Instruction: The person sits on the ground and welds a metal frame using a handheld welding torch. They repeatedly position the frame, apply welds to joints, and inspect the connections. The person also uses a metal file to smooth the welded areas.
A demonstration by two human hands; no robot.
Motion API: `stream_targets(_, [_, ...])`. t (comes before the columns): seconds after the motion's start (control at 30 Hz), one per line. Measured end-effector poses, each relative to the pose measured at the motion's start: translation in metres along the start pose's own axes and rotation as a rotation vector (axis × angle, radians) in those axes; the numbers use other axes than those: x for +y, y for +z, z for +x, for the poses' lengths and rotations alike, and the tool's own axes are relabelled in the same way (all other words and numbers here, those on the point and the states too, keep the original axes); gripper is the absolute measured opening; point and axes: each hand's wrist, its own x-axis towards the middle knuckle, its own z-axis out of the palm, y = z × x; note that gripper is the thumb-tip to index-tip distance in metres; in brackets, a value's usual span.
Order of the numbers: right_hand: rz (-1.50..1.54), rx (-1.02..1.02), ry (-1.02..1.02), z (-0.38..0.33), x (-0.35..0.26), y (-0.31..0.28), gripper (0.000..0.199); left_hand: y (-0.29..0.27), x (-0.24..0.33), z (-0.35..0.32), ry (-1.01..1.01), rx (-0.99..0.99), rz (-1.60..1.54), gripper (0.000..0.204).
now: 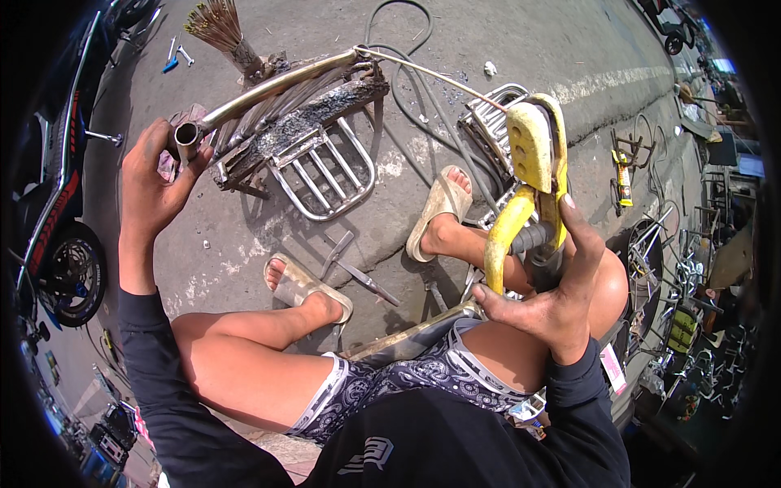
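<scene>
A bare metal tube (281,80) lies across a crusted, rough metal stand (301,122) on the paved ground, ahead of a seated person and left of centre. A thin rod (431,73) slants leftward from a yellow holder (533,163) to the tube's far end; the tip looks to be at or just beside it, though contact cannot be confirmed.

The work appears to be at the placing stage: the tube is laid across its support and the rod is fitted in the holder. No spark or glow shows. Whether that far end is finished, or how much remains, cannot be told.

The left hand (154,183) is closed around the tube's open near end, thumb against its side. The right hand (549,309) curves around the yellow holder, thumb at its lower arm, a finger extended along it.

Below the stand is a chrome rack (329,175); nearer the sandalled feet, a hammer-shaped tool (366,281). Beyond stand a bundle of thin rods (213,32) and, far left, a motorbike (61,191).
</scene>
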Motion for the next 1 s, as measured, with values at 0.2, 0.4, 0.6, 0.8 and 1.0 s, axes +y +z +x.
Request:
stream_targets(0.2, [0.003, -0.010, 0.002, 0.0020, -0.0018, 0.0005, 0.118, -0.0010, 0.0005, 0.0003, 0.005, 0.000, 0.011, 0.029])
stream_targets(0.4, [-0.010, -0.006, -0.002, -0.0004, -0.0016, -0.0022, 0.119, -0.0025, -0.0019, -0.0007, -0.008, -0.029, -0.004, 0.030])
stream_targets(0.6, [-0.045, -0.033, 0.017, -0.0048, 0.0008, -0.0060, 0.123, -0.0035, -0.0066, -0.0031, -0.010, -0.028, -0.003, 0.027])
stream_targets(0.8, [0.065, -0.006, -0.023, -0.0018, 0.0033, -0.0009, 0.118, -0.0043, -0.0076, -0.0031, -0.017, -0.021, -0.007, 0.027])
stream_targets(1.0, [0.063, -0.018, -0.020, 0.0009, 0.0000, -0.0018, 0.118, -0.0044, -0.0057, -0.0024, -0.024, -0.027, -0.012, 0.027])
